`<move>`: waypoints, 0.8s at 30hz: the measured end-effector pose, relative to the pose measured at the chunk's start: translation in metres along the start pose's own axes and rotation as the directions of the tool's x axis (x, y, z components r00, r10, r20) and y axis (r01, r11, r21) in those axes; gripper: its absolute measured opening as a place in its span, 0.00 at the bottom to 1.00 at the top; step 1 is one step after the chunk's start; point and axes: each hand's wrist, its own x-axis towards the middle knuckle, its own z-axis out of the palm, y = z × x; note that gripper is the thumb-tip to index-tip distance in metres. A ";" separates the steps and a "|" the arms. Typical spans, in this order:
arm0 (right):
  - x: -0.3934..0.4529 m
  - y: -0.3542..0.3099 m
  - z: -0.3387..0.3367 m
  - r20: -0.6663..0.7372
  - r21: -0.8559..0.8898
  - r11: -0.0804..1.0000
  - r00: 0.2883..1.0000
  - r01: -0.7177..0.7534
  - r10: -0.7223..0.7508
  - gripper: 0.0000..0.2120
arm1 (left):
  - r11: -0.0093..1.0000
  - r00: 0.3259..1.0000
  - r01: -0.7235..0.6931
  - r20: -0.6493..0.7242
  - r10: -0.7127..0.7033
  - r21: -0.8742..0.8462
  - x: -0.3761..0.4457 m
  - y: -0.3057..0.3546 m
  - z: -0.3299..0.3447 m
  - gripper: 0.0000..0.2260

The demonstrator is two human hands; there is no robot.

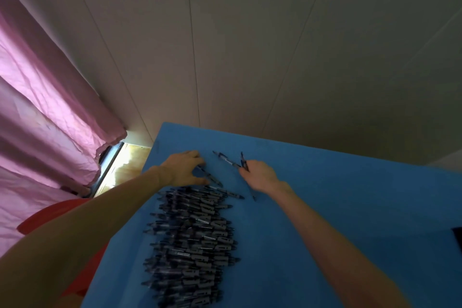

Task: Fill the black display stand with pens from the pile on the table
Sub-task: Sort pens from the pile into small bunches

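A long pile of dark pens (193, 240) lies on the blue table (337, 207), running from the near edge toward the far side. My left hand (183, 169) rests at the far end of the pile, fingers curled over one pen (211, 177) on the table. My right hand (258, 175) holds a few pens (233, 161) that stick out past its fingers, one tip showing below the wrist. A dark corner at the right edge (457, 239) may be the black display stand; most of it is out of frame.
A pink curtain (45, 112) hangs at the left, with a bright strip of wooden floor (125, 167) below it. A pale panelled wall (275, 45) stands behind the table. Something red (55, 212) lies under my left arm.
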 end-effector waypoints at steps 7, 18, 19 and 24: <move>-0.002 -0.018 -0.004 0.099 -0.603 0.788 0.992 0.125 -0.081 0.20 | 0.995 0.997 -0.067 0.036 0.065 0.074 -0.010 0.000 0.002 0.37; 0.011 -0.026 0.008 -0.012 -0.334 0.932 0.988 0.143 -0.156 0.16 | 0.977 0.984 -0.179 0.002 0.180 0.114 -0.011 0.011 0.004 0.30; 0.011 -0.026 0.008 -0.011 -0.309 0.941 0.989 0.138 -0.148 0.17 | 0.971 0.981 -0.193 0.011 0.194 0.138 -0.009 0.013 0.004 0.29; 0.006 -0.008 0.005 -0.004 -0.182 0.981 0.997 0.073 -0.075 0.19 | 0.951 0.967 -0.251 0.006 0.254 0.180 -0.002 0.019 0.003 0.25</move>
